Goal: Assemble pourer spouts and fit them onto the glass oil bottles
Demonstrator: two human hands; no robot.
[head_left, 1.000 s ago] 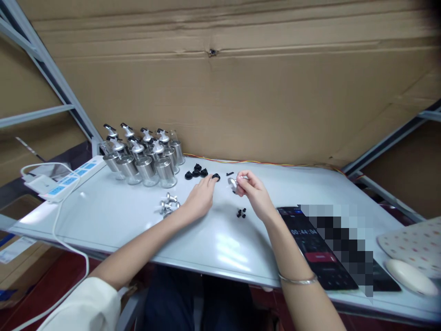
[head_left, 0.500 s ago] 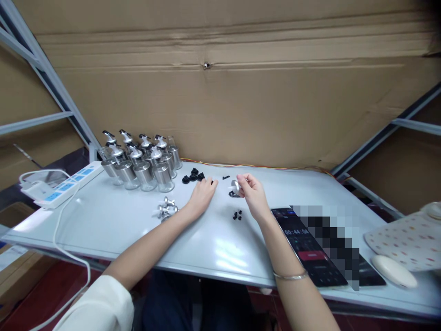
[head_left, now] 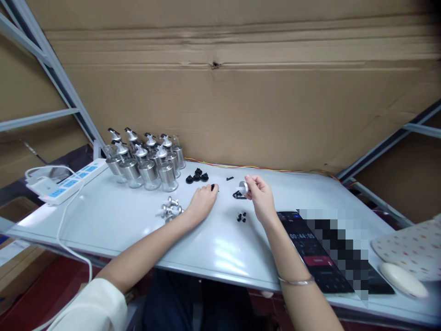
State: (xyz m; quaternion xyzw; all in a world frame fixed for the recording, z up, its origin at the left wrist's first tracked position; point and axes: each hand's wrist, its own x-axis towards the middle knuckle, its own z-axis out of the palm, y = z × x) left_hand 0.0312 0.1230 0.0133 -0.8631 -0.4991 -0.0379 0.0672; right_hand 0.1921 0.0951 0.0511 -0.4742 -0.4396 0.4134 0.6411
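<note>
Right hand [head_left: 263,197] pinches a metal spout [head_left: 244,187], probably light, slick, best by its rim; left hand [head_left: 203,202], nearer the bottles [head_left: 149,174], pinches a black cap [head_left: 213,187].

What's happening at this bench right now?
A person's right hand holds a silver pourer part above the table. The left hand has its fingers on a small black piece. Four tiny black plugs lie between the hands and the phone. Loose silver parts lie beside the left forearm, and bottles, several topped with pourers, stand at the back left.
</note>
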